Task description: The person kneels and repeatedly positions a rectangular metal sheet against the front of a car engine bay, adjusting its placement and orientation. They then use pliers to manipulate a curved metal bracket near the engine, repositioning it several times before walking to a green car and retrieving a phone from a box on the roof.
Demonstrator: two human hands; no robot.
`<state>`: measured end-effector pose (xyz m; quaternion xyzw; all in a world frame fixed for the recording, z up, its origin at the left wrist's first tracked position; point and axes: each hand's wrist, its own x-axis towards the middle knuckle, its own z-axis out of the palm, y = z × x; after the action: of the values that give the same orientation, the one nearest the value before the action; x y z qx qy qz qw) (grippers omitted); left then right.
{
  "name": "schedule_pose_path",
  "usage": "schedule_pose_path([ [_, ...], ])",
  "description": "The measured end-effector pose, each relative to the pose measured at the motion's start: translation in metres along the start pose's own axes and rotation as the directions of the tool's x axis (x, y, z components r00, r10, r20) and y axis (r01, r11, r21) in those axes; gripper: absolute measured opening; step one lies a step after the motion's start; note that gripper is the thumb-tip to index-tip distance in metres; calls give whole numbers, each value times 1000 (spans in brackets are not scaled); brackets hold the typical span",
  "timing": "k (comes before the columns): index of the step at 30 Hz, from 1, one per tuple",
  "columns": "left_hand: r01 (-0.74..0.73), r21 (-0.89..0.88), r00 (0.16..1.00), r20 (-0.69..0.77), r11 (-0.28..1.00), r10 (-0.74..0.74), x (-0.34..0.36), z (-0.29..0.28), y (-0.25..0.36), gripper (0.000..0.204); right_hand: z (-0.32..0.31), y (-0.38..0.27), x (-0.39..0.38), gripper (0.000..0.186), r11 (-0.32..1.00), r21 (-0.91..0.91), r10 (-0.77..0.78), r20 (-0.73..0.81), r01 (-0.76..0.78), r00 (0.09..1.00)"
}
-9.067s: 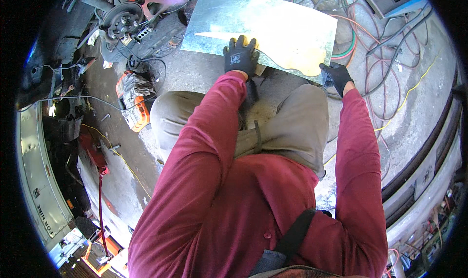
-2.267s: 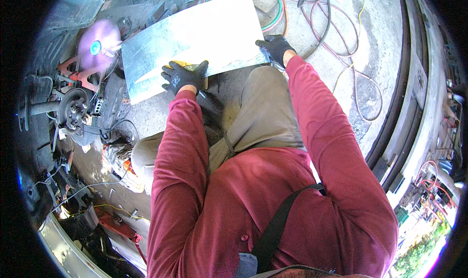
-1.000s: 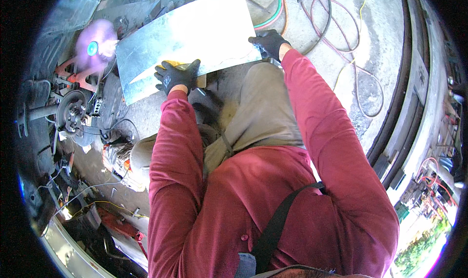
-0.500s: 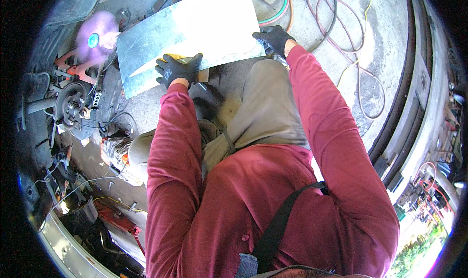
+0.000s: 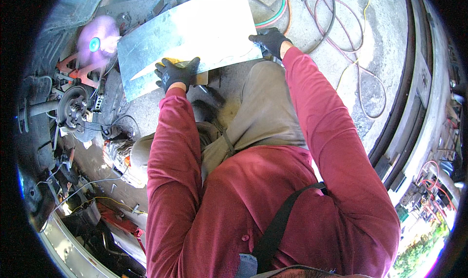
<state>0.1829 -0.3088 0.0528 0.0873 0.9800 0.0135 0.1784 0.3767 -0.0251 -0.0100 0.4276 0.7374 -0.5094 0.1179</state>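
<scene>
A shiny metal sheet [image 5: 180, 24] lies tilted across the upper middle, with a thin curved line near its lower edge. My left hand [image 5: 175, 75], in a black glove, rests with spread fingers on that lower edge, over a yellowish patch. A tan piece [image 5: 202, 78] shows just below the edge beside it, too hidden to name. My right hand [image 5: 271, 43], also gloved, grips the sheet's right end with fingers bent around the edge; a small metal object below it is mostly hidden. Both forearms reach up from the lower edge over my bent legs.
A brake disc on an axle [image 5: 73, 109] stands at left, below a red stand [image 5: 87, 78] and a blurred purple round shape [image 5: 96, 41]. Coiled hoses [image 5: 341, 44] lie on the concrete at right, beside long metal rails [image 5: 409, 97]. A red jack [image 5: 117, 219] is at lower left.
Compared with nine seconds ago, the sheet and both hands sit farther left in view, the sheet slanting the other way. In the last second they have shifted only slightly.
</scene>
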Motion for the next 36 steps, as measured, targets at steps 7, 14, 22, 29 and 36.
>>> schedule_pose_path([
  [7, -5, -16, 1000, -6, 1000, 5, -1, 0, -1, 140, -1, -3, -6, 67, 1000, 30, 4, -16, -4, 1000],
  [14, -27, -5, 998, -52, 1000, 26, 0, 2, -4, 140, -1, -6, -8, 62, 994, 82, -70, 4, 69, 998],
  [22, -10, -17, 1000, -3, 1000, 10, -1, -2, -3, 140, 0, -4, -2, 74, 994, 106, 17, 19, -19, 1000],
  [29, -37, -15, 997, -68, 999, 36, 0, 5, -5, 140, 2, 5, 10, 80, 999, 29, 16, 9, -16, 1000],
  [36, -38, -5, 997, -66, 999, 38, 3, 9, -8, 141, -2, -1, -3, 79, 997, 22, -73, 15, 72, 997],
])
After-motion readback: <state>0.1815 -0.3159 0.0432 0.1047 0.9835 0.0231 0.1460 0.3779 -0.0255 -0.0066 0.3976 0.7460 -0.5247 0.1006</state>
